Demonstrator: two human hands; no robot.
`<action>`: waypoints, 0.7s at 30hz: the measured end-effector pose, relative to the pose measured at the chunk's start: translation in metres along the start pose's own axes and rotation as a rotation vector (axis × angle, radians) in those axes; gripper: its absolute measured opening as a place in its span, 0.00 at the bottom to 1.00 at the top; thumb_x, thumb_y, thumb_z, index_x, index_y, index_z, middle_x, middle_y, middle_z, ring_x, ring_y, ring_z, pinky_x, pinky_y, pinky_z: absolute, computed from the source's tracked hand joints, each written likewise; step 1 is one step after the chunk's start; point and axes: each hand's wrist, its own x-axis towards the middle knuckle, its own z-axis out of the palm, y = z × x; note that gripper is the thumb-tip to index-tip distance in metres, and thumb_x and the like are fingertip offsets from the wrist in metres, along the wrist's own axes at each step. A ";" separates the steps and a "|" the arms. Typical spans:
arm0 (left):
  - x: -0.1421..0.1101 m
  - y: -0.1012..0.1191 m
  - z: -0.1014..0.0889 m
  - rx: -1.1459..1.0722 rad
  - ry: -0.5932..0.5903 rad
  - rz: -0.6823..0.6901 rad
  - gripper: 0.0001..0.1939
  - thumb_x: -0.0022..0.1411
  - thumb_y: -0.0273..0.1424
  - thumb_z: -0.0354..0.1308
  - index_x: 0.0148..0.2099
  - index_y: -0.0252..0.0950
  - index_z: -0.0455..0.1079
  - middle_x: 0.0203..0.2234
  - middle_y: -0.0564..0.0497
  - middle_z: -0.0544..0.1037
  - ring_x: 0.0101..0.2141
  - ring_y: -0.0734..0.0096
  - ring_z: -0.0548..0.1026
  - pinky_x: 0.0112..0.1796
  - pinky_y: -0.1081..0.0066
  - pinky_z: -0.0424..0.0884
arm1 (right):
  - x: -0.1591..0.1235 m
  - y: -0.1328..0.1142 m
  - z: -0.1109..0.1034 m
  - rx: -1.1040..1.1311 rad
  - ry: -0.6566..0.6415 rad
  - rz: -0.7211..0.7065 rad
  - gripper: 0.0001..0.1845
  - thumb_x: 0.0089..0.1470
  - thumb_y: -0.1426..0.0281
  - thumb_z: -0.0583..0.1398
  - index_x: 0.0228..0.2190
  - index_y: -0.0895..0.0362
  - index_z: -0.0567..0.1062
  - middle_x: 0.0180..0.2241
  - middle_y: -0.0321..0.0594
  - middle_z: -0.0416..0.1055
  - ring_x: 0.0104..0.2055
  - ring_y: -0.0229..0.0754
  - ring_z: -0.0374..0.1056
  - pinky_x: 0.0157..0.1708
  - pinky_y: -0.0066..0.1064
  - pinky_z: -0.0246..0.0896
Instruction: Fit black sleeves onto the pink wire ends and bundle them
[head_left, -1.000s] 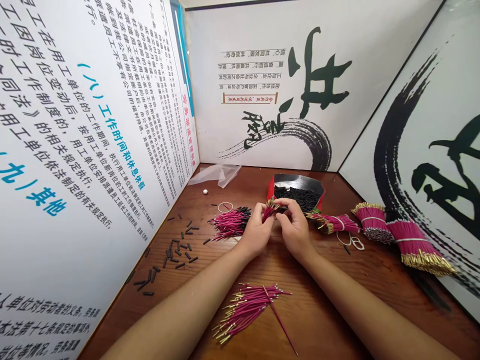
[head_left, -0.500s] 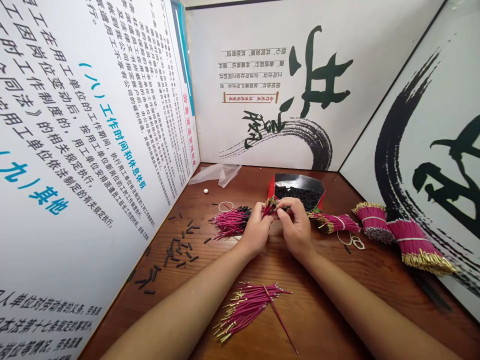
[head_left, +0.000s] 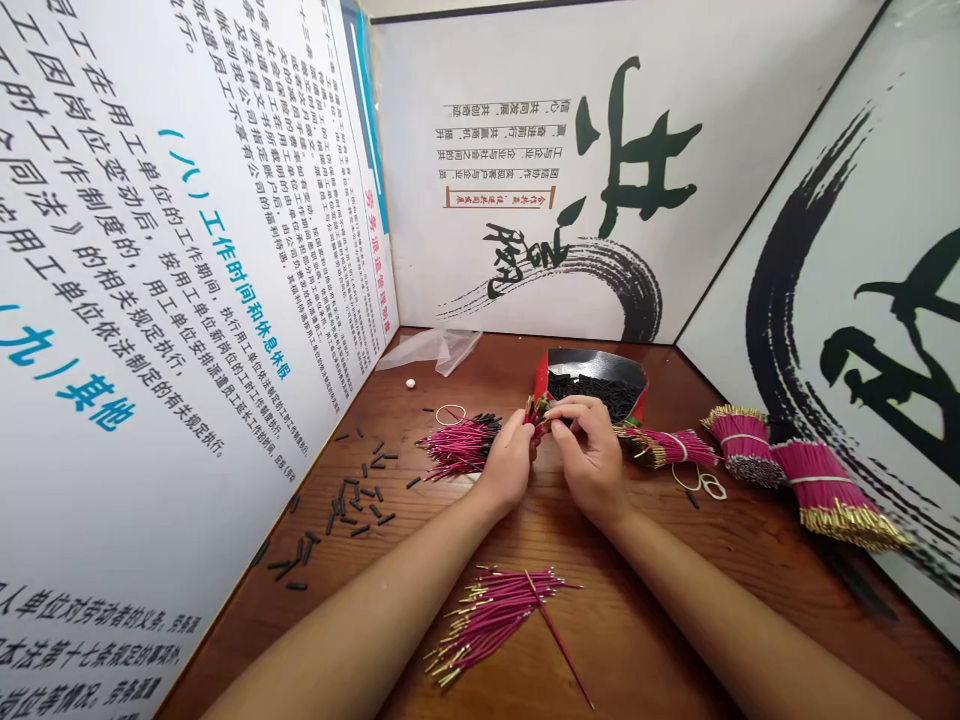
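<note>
My left hand (head_left: 508, 462) is closed around a small bunch of magenta wires (head_left: 534, 410) with gold-coloured ends pointing up. Beside it, my right hand (head_left: 591, 458) pinches thumb and forefinger together at the ends of that bunch; what sits between these fingertips is too small to make out. Just behind the hands stands a red box with a black inside (head_left: 600, 362), holding many short black sleeves (head_left: 596, 392). Left of my left hand lies a pile of magenta wires with black ends (head_left: 456, 445). Between my forearms, loose magenta wires (head_left: 491, 620) lie spread, one lying crosswise (head_left: 559, 640).
Banded bundles of magenta wires (head_left: 832, 485) line the right side, with white rubber bands (head_left: 712, 487) nearby. Loose black sleeves (head_left: 349, 500) are scattered at left. A clear plastic bag (head_left: 431, 350) and small white ball (head_left: 410, 383) lie farther back. Printed panels (head_left: 517, 60) enclose the table.
My right hand has shifted slightly, its fingertips still at the wire ends. The left hand keeps its hold on the bunch, and the things on the table look unmoved.
</note>
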 end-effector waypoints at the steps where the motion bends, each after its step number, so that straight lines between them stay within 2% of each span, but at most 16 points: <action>1: 0.000 0.000 0.000 -0.007 -0.006 0.005 0.06 0.59 0.31 0.51 0.32 0.37 0.56 0.21 0.59 0.56 0.21 0.79 0.51 0.22 0.78 0.51 | 0.000 0.000 0.000 -0.004 0.000 0.004 0.07 0.59 0.69 0.56 0.34 0.52 0.75 0.39 0.42 0.69 0.44 0.47 0.65 0.44 0.41 0.62; 13: -0.001 0.003 -0.001 -0.119 -0.028 -0.008 0.08 0.51 0.30 0.52 0.34 0.38 0.56 0.18 0.61 0.52 0.18 0.80 0.48 0.21 0.75 0.42 | 0.000 -0.006 -0.001 -0.024 0.004 -0.025 0.09 0.59 0.71 0.55 0.32 0.52 0.75 0.38 0.42 0.68 0.44 0.47 0.64 0.45 0.43 0.61; 21: -0.004 0.005 0.000 -0.082 0.000 0.004 0.07 0.50 0.30 0.52 0.31 0.37 0.57 0.18 0.60 0.57 0.19 0.81 0.51 0.21 0.76 0.45 | 0.000 0.002 0.001 0.018 0.015 0.044 0.08 0.59 0.71 0.54 0.36 0.53 0.73 0.39 0.42 0.69 0.43 0.46 0.64 0.40 0.38 0.60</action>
